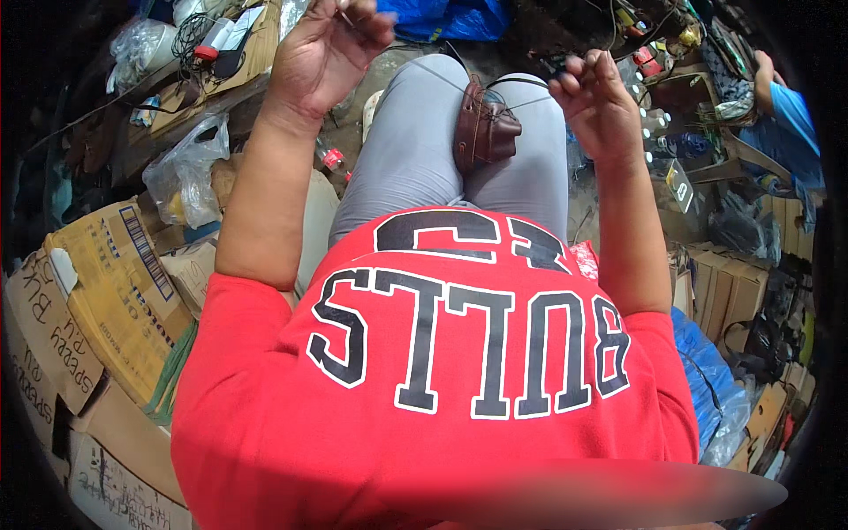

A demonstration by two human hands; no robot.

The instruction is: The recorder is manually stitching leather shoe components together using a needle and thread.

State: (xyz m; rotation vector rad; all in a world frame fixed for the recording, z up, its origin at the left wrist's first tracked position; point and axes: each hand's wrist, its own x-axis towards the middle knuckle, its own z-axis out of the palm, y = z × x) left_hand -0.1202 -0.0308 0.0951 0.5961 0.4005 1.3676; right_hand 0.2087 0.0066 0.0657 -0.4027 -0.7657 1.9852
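At the frame's upper centre, one shoe point(488, 134) is cradled between two thighs point(402, 146); two threads point(437, 75) are strung outward: one pinched by the right hand point(602, 106), one led to the left hand point(322, 62), its curled fingers' grip unclear.

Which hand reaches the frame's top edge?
The left hand: its fingers meet that edge. The right hand sits lower, wholly in view, right of the brown leather piece.
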